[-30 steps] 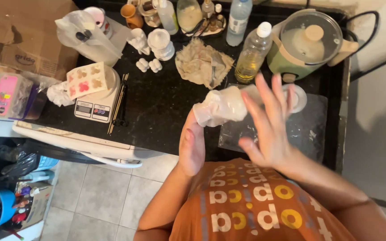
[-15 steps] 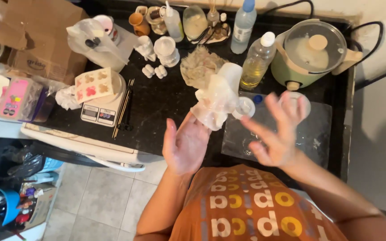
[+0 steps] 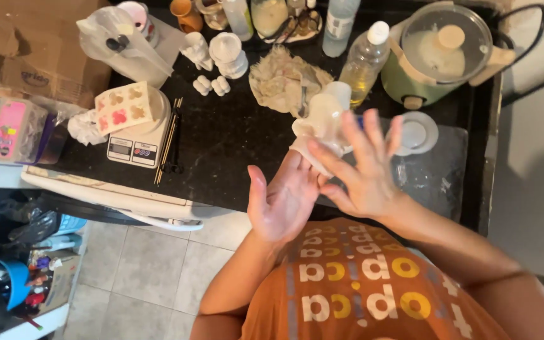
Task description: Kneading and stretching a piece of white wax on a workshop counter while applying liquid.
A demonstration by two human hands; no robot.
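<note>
I am looking down at a small white moulded figure (image 3: 320, 123), pale and glossy, lumpy in outline with a rounded top; it is sitting above the fingertips of my left hand (image 3: 284, 201) and right by the fingers of my right hand (image 3: 363, 173), over the middle of the bench (image 3: 234, 145). Its edges are blurring, so I cannot tell whether either hand is really touching it. My left hand is turning palm up, fingers together and pointing away from me, its grip wide and holding nothing that I can make out. My right hand is spreading its fingers wide, back toward the camera, its grip likewise wide, overlapping the left fingertips. Both forearms are coming up from an orange shirt (image 3: 360, 289) with round lettering. The bench is black and crowded: a white kitchen scale (image 3: 135, 141) is carrying a pale mould (image 3: 124, 106) with pink-stained cavities, thin sticks (image 3: 168, 138) are lying just beside it, more small white figures (image 3: 212, 85) are standing behind, a crumpled beige cloth (image 3: 284, 82) is lying near a bottle of yellow liquid (image 3: 363, 63), and a green cooker (image 3: 439, 53) with a glass lid is sitting at the far right. A clear plastic sheet (image 3: 432, 173) is lying under my right hand. Below the bench, a tiled floor (image 3: 140, 271) is showing.
</note>
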